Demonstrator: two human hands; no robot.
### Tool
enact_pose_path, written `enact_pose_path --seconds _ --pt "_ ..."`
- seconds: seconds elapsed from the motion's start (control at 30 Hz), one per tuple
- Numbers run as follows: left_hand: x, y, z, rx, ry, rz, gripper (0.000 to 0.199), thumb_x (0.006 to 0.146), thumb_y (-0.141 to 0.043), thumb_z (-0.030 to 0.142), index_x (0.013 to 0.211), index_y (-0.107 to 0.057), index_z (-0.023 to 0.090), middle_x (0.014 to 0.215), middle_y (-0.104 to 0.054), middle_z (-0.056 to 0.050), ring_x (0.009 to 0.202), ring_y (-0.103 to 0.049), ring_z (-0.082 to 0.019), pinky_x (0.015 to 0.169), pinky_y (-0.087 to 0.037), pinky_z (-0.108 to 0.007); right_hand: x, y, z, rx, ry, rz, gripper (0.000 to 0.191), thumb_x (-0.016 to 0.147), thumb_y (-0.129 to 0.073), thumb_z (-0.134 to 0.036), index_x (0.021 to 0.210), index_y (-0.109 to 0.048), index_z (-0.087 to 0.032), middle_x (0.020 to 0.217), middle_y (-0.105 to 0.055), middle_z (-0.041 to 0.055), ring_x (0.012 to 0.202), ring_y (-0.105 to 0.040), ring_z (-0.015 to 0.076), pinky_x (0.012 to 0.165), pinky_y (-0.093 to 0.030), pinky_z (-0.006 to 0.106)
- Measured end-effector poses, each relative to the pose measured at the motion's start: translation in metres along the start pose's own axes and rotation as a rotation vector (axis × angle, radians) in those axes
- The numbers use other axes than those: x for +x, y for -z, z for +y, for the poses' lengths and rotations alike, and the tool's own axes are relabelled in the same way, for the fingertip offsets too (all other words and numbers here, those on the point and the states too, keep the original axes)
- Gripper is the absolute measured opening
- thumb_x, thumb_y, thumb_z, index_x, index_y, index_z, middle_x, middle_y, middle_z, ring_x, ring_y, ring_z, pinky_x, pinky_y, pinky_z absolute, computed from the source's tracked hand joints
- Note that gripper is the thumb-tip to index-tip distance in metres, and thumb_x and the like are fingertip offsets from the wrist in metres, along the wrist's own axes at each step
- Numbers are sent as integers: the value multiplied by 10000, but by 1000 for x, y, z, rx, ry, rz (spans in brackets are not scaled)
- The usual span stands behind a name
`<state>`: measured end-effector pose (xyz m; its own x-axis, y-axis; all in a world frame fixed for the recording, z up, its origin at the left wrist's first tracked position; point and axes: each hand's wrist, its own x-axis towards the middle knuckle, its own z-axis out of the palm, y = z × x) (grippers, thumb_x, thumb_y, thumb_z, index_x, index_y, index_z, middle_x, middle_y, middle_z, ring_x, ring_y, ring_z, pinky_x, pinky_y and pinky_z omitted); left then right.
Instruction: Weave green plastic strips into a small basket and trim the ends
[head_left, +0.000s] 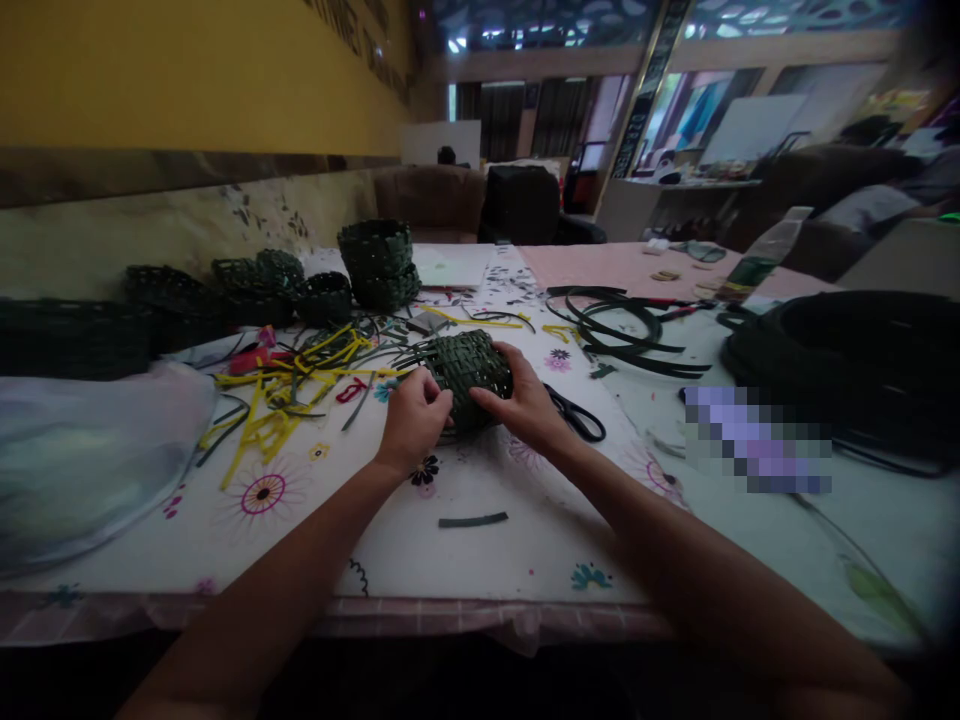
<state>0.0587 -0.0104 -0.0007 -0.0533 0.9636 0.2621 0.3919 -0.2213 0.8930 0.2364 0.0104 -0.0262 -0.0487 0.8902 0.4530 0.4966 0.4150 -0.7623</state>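
A small dark green woven basket [469, 372] lies on its side above the floral tablecloth. My right hand [527, 398] wraps round its right end, thumb across the weave. At its left edge, my left hand [417, 420] is closed in a pinch, touching or very near the weave; whatever is between those fingers is hidden. Loose strip ends stick out from the basket's left side. Black-handled scissors [577, 414] lie just beyond my right wrist, partly covered by it. Nearer to me lies a short dark strip [472, 521].
Yellow and dark strip scraps [274, 410] are heaped at left, beside a plastic bag [97, 470]. Finished-looking woven baskets [375, 262] stand behind. Coiled dark strips [619, 325], a plastic bottle [765, 255], a large black round container [847, 360] and a pixelated object [757, 440] occupy the right.
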Motion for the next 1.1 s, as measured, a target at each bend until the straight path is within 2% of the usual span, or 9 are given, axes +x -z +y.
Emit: enact_pose_path --seconds 0.13,0.33,0.53,0.9,1.1 --pt "-2 0 0 -65 -37 0 210 799 -643 225 670 -478 217 504 -573 48 490 -588 -137 537 -405 -237 -1 2 -1 46 -26 16 677 776 -713 -456 1372 -460 -260 1413 -575 132 1305 -541 323 1120 -407 536" --pt "-2 5 -2 -155 -88 -39 200 796 -676 306 721 -524 200 596 -586 37 565 -582 -123 579 -436 -233 -1 4 -5 87 -52 4 642 793 -692 -455 1354 -459 -247 1376 -593 136 1253 -571 307 1080 -445 521" --pt "-3 5 0 -152 -62 -20 217 803 -684 332 719 -537 196 583 -590 35 559 -565 -120 568 -429 -230 -3 -1 -6 -3 -6 67 635 792 -697 -465 1347 -476 -252 1392 -594 140 1292 -554 333 1116 -406 551" --pt "-3 2 -3 -110 -72 53 223 787 -706 338 716 -552 193 621 -569 41 552 -542 -109 549 -414 -228 -12 -6 -15 -89 -16 93 683 812 -669 -472 1404 -455 -208 1398 -581 190 1303 -543 385 1074 -447 582" --pt "-6 1 -2 -39 -87 91 207 809 -685 324 722 -548 195 629 -554 40 571 -512 -111 576 -404 -237 -16 -10 -17 -85 -27 141 671 814 -673 -455 1411 -458 -235 1384 -590 174 1304 -542 382 1065 -461 584"
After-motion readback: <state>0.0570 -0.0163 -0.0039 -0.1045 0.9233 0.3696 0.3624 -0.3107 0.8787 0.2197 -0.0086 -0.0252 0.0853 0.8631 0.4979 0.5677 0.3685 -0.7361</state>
